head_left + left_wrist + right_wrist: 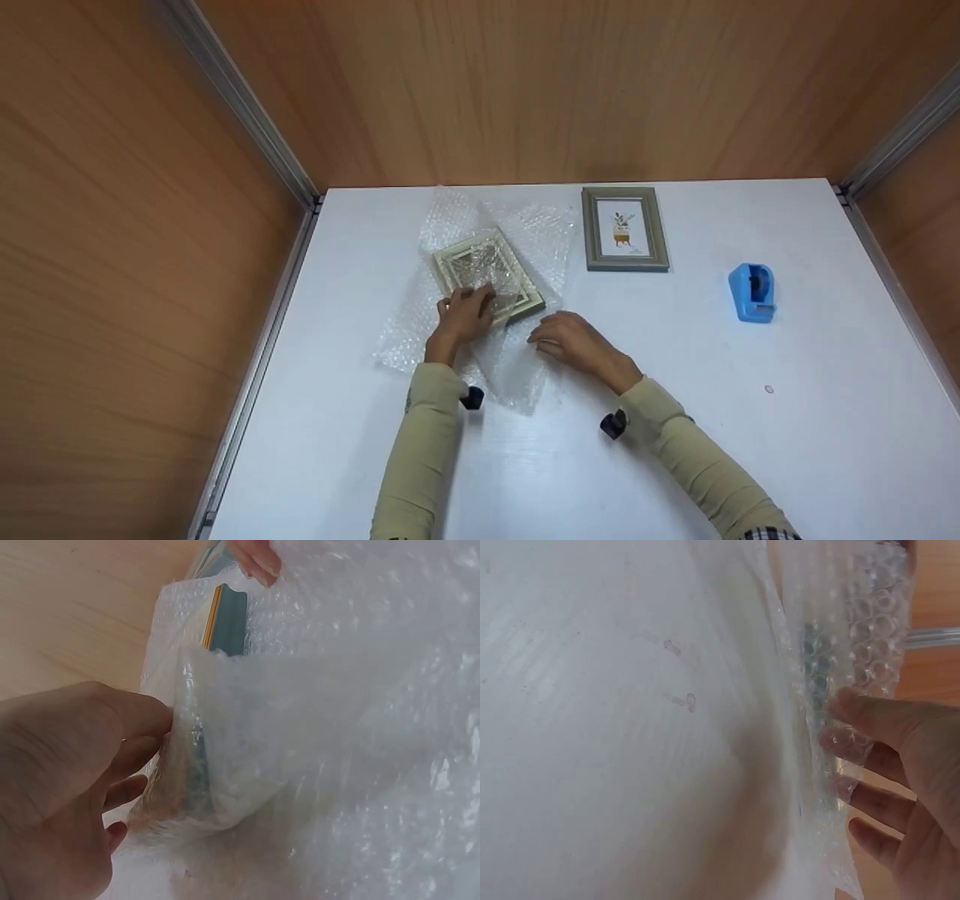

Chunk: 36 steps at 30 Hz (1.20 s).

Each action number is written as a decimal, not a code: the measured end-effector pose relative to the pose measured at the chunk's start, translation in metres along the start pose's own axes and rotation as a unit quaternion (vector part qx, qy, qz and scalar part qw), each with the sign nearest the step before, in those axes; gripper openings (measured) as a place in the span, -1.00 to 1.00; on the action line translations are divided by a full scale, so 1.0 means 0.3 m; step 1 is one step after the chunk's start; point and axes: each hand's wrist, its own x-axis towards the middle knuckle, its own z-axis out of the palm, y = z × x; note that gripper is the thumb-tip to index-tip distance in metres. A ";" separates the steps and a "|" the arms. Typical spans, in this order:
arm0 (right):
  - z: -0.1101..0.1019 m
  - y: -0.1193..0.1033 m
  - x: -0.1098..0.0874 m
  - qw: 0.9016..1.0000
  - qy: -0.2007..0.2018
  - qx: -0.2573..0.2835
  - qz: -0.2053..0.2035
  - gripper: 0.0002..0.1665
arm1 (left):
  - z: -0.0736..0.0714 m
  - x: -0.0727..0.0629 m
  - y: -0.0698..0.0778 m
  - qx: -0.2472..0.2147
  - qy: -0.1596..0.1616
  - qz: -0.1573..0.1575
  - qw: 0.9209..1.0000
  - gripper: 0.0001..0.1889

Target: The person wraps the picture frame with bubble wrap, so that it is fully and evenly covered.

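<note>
A picture frame (523, 281) with a pale patterned border lies tilted on a spread sheet of bubble wrap (409, 326), part of which is folded over its lower part. My left hand (466, 315) pinches the folded wrap at the frame's lower left edge; in the left wrist view the frame's blue-green side (231, 619) shows beyond the fold. To the right of the frame's lower corner, my right hand (576, 343) pinches the wrap's edge, the thumb on one face and fingers behind it in the right wrist view. The wrap veils much of the frame.
A second, grey-green picture frame (660, 236) with a plant print lies at the back of the white table (832, 450). Farther right stands a blue tape dispenser (742, 300). Wooden panels (525, 90) enclose the table at the back and sides.
</note>
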 end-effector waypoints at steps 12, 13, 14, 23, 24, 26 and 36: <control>0.004 0.038 0.131 0.986 0.099 0.078 0.107 -0.81 | -0.016 0.025 -0.030 -0.069 -0.028 -0.026 0.997 -0.46; 0.008 0.040 0.147 0.984 0.101 0.083 0.117 -0.81 | -0.021 0.026 -0.030 -0.091 -0.030 -0.040 0.995 -0.42; 0.012 0.042 0.161 0.983 0.103 0.089 0.127 -0.81 | -0.027 0.027 -0.030 -0.115 -0.032 -0.051 0.992 -0.37; 0.050 0.062 0.247 0.971 0.123 0.097 0.178 -0.82 | -0.073 0.006 -0.041 -0.237 -0.033 -0.101 0.966 -0.18; 0.053 0.063 0.251 0.971 0.125 0.098 0.181 -0.83 | -0.076 0.005 -0.046 -0.229 -0.038 -0.087 0.969 -0.20; 0.058 0.065 0.257 0.969 0.126 0.098 0.187 -0.83 | -0.082 -0.001 -0.056 -0.219 -0.051 -0.066 0.972 -0.23; 0.044 0.087 0.208 0.972 0.115 0.076 0.192 -0.74 | -0.108 0.015 -0.088 -0.147 -0.082 0.031 0.985 -0.50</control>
